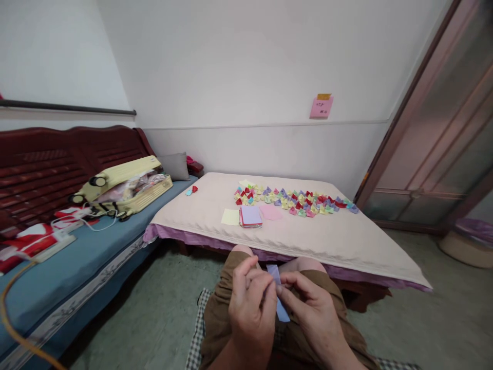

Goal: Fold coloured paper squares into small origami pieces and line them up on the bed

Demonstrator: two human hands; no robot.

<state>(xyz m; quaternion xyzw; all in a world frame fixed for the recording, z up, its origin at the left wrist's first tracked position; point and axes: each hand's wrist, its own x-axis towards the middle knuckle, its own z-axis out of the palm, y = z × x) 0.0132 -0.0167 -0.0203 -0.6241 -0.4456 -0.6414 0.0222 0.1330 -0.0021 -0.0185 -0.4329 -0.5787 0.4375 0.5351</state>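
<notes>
Above my lap, a narrow folded strip of lavender paper is pinched between both hands, slanting from upper left to lower right. My left hand grips its left side with thumb and fingers closed. On the other side, my right hand holds the paper's edge between thumb and forefinger. Beyond my knees, a stack of square coloured paper with a lavender sheet on top lies on the cream-covered table. A pale yellow sheet lies left of the stack, a pink sheet right of it.
Several small folded paper pieces in many colours spread across the back of the table. To the left, a partly open yellow suitcase rests on a blue-cushioned bench. A pink note is taped to the wall. A bin stands far right.
</notes>
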